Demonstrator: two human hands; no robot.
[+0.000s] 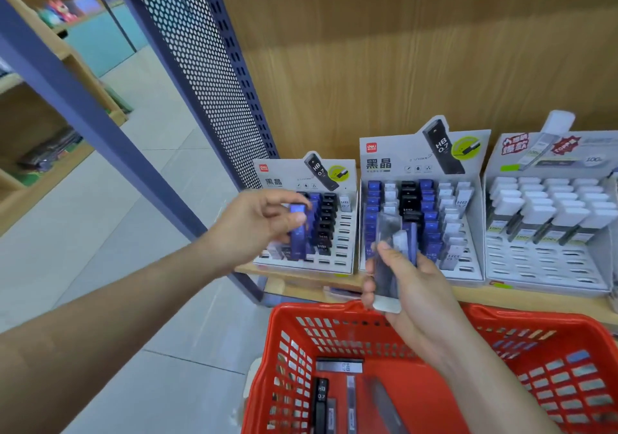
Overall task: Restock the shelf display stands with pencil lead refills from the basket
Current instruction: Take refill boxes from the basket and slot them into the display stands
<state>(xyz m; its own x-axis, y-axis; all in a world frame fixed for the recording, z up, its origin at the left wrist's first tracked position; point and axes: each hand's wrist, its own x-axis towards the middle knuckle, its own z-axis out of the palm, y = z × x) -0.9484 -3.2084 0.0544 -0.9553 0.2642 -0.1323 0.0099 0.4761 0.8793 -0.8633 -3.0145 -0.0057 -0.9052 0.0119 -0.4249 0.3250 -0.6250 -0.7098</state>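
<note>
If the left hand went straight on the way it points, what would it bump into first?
Probably the blue and black refills standing in the left display stand: the left hand, pinching a blue refill, points right at them. Depth is hard to judge from one view.

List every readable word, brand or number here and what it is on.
"deli", "黑晶", "HB 0.7": left stand header.
"deli", "黑晶", "HB 0.7": middle stand header.
"HB 0.7": pale refills slotted in both stands.
"HB 0.7": black refill in basket.
"HB": grey refill in basket.
Right stand header: too blurred.
Blue refill in left hand, refills in right hand: unreadable.
</note>
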